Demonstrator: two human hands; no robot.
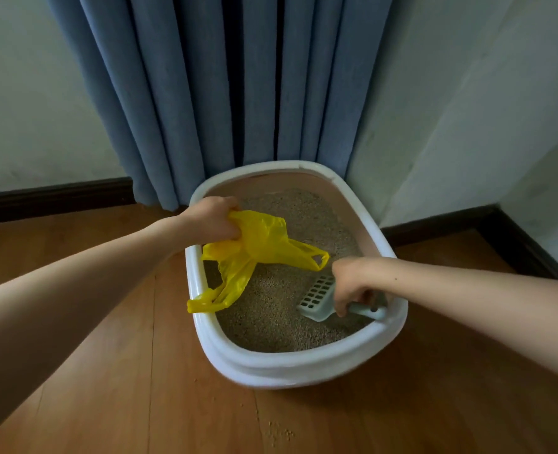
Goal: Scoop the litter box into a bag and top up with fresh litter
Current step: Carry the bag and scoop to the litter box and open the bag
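Note:
A white oval litter box (290,365) with a pinkish inner wall stands on the wooden floor, filled with tan litter (271,309). My left hand (213,219) grips a crumpled yellow plastic bag (264,240) over the box's left side; the bag's handles hang down, one over the left rim. My right hand (351,283) holds the handle of a pale blue slotted scoop (318,296), whose blade lies on the litter near the box's right front.
A blue curtain (238,86) hangs right behind the box. White walls with dark skirting board (55,196) meet in a corner to the right. A few spilled litter grains (279,434) lie on the floor in front of the box.

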